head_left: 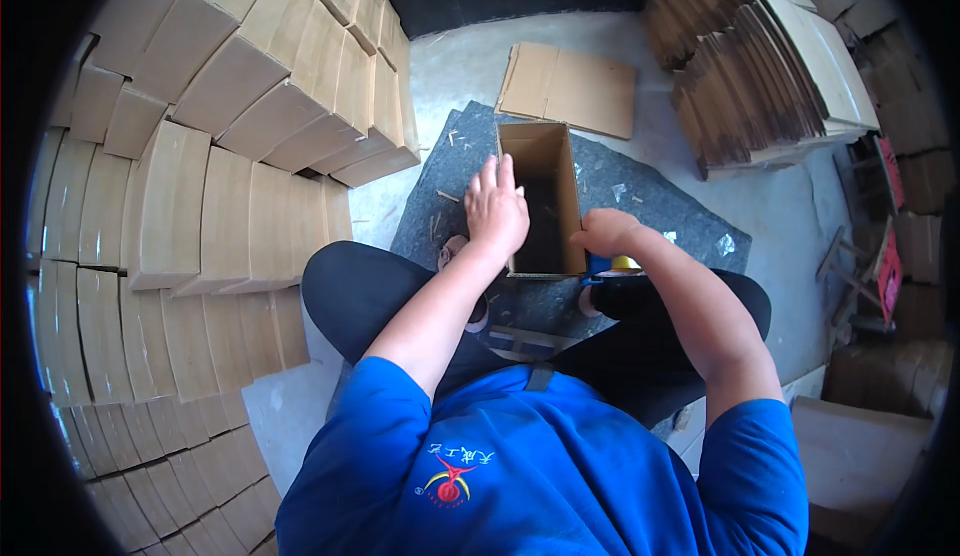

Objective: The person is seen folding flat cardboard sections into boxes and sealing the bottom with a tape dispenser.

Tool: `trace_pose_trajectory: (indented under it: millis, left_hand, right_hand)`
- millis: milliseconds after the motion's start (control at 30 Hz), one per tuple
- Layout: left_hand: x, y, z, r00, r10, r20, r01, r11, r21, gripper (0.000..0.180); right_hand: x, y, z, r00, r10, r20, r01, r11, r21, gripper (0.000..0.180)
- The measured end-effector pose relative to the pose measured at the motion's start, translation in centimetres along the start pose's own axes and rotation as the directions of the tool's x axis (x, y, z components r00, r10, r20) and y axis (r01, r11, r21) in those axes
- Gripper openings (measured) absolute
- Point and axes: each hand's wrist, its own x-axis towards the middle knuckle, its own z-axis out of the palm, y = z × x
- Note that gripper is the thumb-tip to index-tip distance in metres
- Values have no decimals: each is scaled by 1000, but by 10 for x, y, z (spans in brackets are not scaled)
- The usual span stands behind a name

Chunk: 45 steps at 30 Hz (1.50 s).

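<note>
A tall, narrow cardboard box [569, 186] stands between my knees, its top open and its inside dark toward the bottom. Against its left wall rests my left hand [497, 208], fingers stretched out, holding nothing. At the near right corner, my right hand [606, 234] is closed around a blue tape dispenser [597, 268] with a roll of yellow tape [623, 263]. Part of the dispenser is hidden under my hand and wrist.
Beneath the box lies a dark mat [440, 178] with scattered scraps. Flattened cardboard [585, 86] lies beyond it. Stacked cartons [235, 206] rise on the left. Bundled flat cardboard [745, 86] stands far right, near a folding stool [888, 271] with a red seat.
</note>
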Motion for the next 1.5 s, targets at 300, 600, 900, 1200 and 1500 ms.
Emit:
trace_pose_trajectory:
  millis: [300, 600, 900, 1200, 1500]
  left_hand:
    - [-82, 37, 12, 968, 188, 169, -166, 977, -135, 25]
    - [-45, 24, 79, 767, -169, 618, 141, 985, 94, 33]
    - [74, 40, 41, 993, 111, 41, -111, 994, 9, 61]
    - [42, 35, 67, 947, -112, 300, 97, 993, 62, 66]
    - [59, 27, 63, 697, -207, 687, 192, 976, 100, 58]
  right_hand:
    - [-1, -7, -1, 999, 34, -31, -34, 999, 1, 41]
    - [1, -5, 9, 998, 14, -64, -15, 1000, -7, 43]
    - [-2, -5, 1, 999, 36, 1, -36, 999, 27, 40]
    - [-15, -8, -2, 997, 70, -23, -68, 995, 67, 39]
    - [-11, -11, -2, 996, 88, -2, -88, 995, 45, 40]
